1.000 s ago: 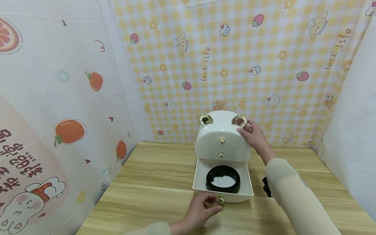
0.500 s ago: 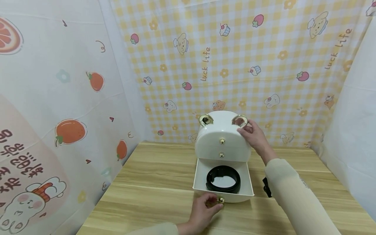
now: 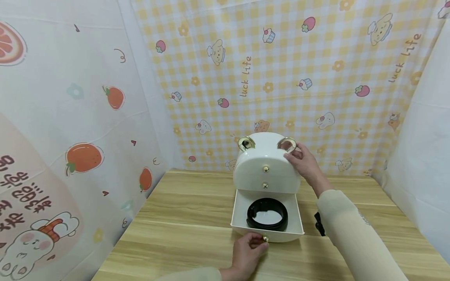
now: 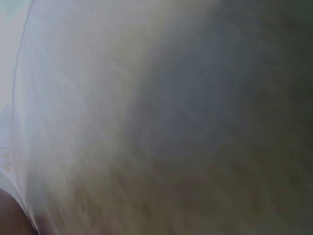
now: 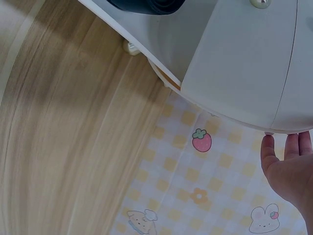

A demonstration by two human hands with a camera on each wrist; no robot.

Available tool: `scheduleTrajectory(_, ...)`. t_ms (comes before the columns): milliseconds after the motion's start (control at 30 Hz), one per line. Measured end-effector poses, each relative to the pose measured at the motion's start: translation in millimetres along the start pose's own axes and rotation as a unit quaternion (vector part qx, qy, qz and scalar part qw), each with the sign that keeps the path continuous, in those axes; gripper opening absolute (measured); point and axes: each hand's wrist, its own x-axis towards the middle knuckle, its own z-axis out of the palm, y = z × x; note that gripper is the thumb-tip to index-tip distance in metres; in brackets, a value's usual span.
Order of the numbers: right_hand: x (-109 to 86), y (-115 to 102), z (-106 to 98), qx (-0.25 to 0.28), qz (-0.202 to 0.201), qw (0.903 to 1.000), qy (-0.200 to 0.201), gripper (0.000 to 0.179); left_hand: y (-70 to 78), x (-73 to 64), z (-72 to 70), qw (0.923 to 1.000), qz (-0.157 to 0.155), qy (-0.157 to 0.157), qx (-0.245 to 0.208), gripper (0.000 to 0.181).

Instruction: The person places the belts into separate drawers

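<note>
A small white drawer box [image 3: 267,175] with gold ear-like rings stands on the table. Its bottom drawer [image 3: 239,212] is pulled out, and a coiled black belt [image 3: 268,227] lies inside. At the drawer's front, my left hand [image 3: 245,253] pinches the gold knob [image 3: 266,239] between thumb and fingers. My right hand [image 3: 308,166] rests its fingertips on the box's upper right side, by the right gold ring [image 3: 291,147]. In the right wrist view, the fingertips of that hand [image 5: 288,171] touch the white shell. The left wrist view is too blurred to tell anything.
A small black object [image 3: 319,225] lies on the wooden table [image 3: 190,203] at the right, partly hidden by the right sleeve [image 3: 351,230]. Behind the box hangs a yellow checked cloth [image 3: 281,109], with a printed white cloth [image 3: 116,128] at the left.
My left hand has moved slightly right, and its thumb and fingers have closed in on the drawer knob. The box, drawer, belt and right hand have stayed put.
</note>
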Motion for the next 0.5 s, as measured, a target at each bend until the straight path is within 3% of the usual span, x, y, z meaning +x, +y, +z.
scheduleTrajectory(267, 5.0, 7, -1, -0.003, -0.001, 1.0000, 0.001, 0.074, -0.6, -0.1, 7.0, 0.9991, -0.002, 0.038, 0.020, 0.015)
scheduleTrajectory(500, 5.3, 8, -1, -0.006, 0.003, 1.0000, 0.002, 0.074, 4.2, 5.5, 13.1, 0.9979, -0.018, 0.062, -0.003, 0.014)
